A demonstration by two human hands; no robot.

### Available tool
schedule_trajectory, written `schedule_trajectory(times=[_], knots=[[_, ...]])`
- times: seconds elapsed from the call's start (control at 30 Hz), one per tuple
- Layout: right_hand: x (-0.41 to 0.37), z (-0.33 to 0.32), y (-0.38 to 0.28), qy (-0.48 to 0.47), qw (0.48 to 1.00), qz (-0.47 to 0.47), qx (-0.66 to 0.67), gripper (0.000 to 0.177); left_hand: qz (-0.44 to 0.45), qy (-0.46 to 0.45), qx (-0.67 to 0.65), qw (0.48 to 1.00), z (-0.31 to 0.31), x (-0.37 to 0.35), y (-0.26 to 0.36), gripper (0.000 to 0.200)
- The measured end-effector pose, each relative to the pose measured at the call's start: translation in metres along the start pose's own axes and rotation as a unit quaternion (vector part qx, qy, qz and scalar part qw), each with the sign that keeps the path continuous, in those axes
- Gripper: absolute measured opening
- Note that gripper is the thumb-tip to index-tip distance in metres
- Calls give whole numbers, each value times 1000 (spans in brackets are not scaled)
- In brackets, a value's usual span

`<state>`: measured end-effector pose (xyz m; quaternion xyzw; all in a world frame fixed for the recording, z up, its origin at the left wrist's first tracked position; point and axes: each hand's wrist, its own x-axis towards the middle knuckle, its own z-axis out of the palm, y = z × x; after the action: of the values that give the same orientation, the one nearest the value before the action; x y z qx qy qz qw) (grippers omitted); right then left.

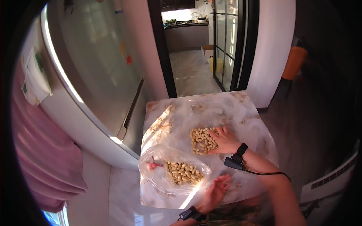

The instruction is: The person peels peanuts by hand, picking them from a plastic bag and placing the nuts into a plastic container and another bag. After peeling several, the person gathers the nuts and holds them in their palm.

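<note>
Peanuts in their shells (pixel 201 141) lie in a shallow layer on the table, in what looks like a clear container. My right hand (pixel 225 141) rests on their right side with its fingers spread. Nearer the front left, a clear plastic bag (pixel 152 177) lies open with more peanuts (pixel 183 173) inside and a pinkish-red piece (pixel 154 164) at its left. My left hand (pixel 217 193) is right of the bag, above the table's front part, palm up with its fingers apart and nothing in it. Both wrists wear black straps with devices.
The table (pixel 245 105) has a flowered, glossy cover. A large metallic door with a long handle (pixel 134 109) stands at the left, beside a pink curtain (pixel 49 158). Beyond the table, a glass door (pixel 226 45) stands by a doorway. An orange object (pixel 294 63) is at the right.
</note>
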<state>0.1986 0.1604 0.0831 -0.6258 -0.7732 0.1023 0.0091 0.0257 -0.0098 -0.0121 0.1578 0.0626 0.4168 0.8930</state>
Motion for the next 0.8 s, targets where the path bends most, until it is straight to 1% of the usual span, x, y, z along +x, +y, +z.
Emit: schedule_trajectory(times=[0.03, 0.07, 0.13, 0.17, 0.23, 0.27, 0.33, 0.37, 0.43, 0.53, 0.67, 0.73, 0.8], knots=[[1, 2, 1, 15, 999, -30, 7, 96, 7, 0, -8, 1000, -1, -1, -1, 49], [1, 7, 2, 21, 999, -24, 16, 96, 15, 0, -15, 1000, 0, -1, 0, 49], [3, 16, 5, 86, 994, -68, 23, 78, -1, 7, 12, 1000, 3, -1, 2, 49], [4, 17, 6, 92, 993, -62, 27, 78, 2, 8, 7, 1000, 2, -2, 1, 50], [6, 17, 8, 82, 994, -76, 14, 52, 2, 14, 3, 1000, 0, -1, 1, 51], [7, 19, 10, 86, 993, -73, 15, 52, -1, 12, 6, 1000, -1, -1, 1, 51], [10, 23, 14, 117, 979, -157, 55, 32, -3, 10, -10, 1000, 0, -1, 1, 48], [9, 21, 12, 118, 979, -157, 53, 32, -3, 8, -10, 1000, 1, 0, 2, 48], [9, 18, 7, 113, 982, -150, 34, 23, -2, 17, -9, 1000, 4, 0, 1, 47], [10, 16, 6, 120, 980, -158, 26, 20, 4, 10, -9, 1000, 5, -1, 2, 46], [15, 13, 6, 101, 986, -130, -13, 18, -1, 25, -7, 1000, 8, -1, 4, 46], [11, 4, 8, 130, 982, -137, 30, 19, -5, 17, -4, 1000, 6, -1, 4, 46], [12, 2, 13, 133, 982, -131, 23, 19, -5, 15, -3, 1000, 5, -1, 4, 46]])
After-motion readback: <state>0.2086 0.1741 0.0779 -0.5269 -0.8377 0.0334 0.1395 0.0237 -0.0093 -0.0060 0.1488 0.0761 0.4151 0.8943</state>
